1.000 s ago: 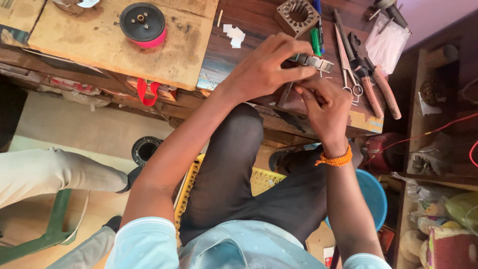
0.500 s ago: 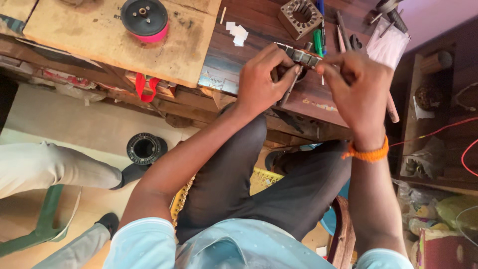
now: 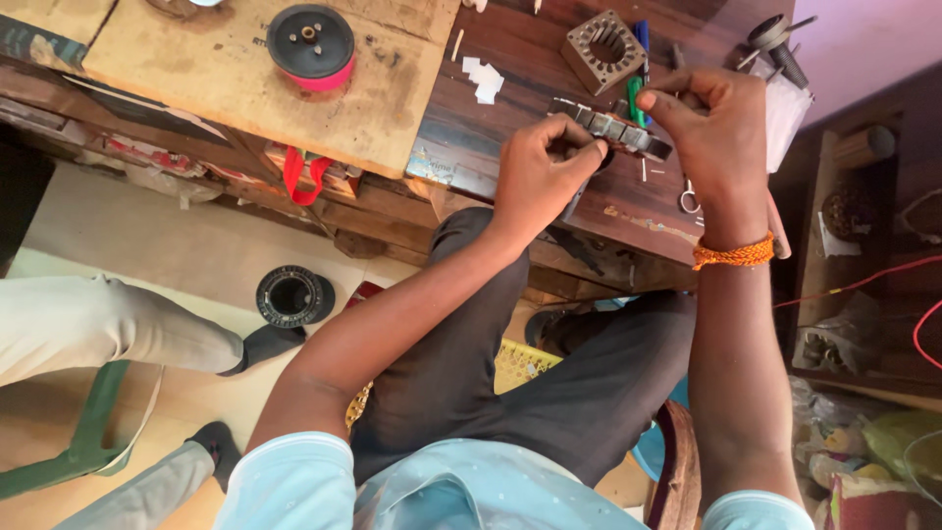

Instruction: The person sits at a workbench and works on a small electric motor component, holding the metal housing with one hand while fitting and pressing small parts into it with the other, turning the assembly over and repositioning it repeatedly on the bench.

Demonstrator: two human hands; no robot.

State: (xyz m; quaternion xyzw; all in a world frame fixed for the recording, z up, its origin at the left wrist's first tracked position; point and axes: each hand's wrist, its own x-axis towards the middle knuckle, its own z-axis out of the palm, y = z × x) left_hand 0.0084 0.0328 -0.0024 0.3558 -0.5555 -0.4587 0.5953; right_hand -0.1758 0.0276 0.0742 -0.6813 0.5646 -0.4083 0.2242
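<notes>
My left hand (image 3: pixel 545 167) and my right hand (image 3: pixel 711 128) both grip a grey laminated metal motor core (image 3: pixel 618 128), held on edge above the dark wooden workbench (image 3: pixel 510 108). The left fingers pinch its near end; the right fingers close over its far end. An orange thread band (image 3: pixel 731 253) circles my right wrist. A second square metal core (image 3: pixel 604 49) with a toothed round bore lies on the bench just beyond. Part of the held core is hidden by my fingers.
A black and pink spool (image 3: pixel 312 44) rests on a pale board (image 3: pixel 245 88) at left. White paper scraps (image 3: pixel 481 79), screwdrivers (image 3: pixel 640 39) and scissors (image 3: pixel 689 196) lie near my hands. Another person's legs (image 3: pixel 118 334) and a black spool (image 3: pixel 292 294) are on the floor.
Both hands have lifted the metal core away from the bench edge and spread apart along it. The right hand moved up and to the right.
</notes>
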